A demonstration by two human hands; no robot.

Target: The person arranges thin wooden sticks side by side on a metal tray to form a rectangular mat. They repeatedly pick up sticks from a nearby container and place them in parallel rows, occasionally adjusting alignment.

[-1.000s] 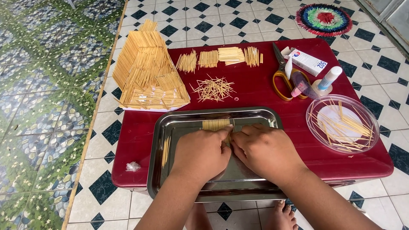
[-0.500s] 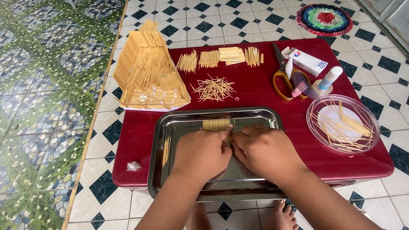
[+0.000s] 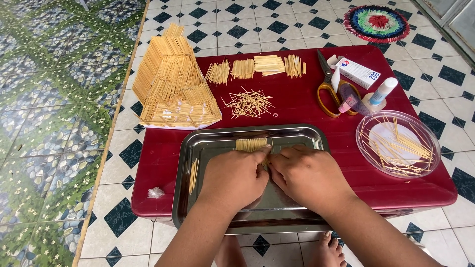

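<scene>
My left hand and my right hand lie side by side, palms down, inside a shiny steel tray. Their fingertips press together on a flat row of short thin sticks that shows just beyond the fingers. A few loose sticks lie at the tray's left side. The tray rests on a low dark red table. What lies under my palms is hidden.
On the table stand a house-shaped model of thin sticks, bundles of cut sticks, a loose stick pile, yellow-handled scissors, a small white box, a glue bottle and a clear dish of sticks. A round rug lies on the tiled floor.
</scene>
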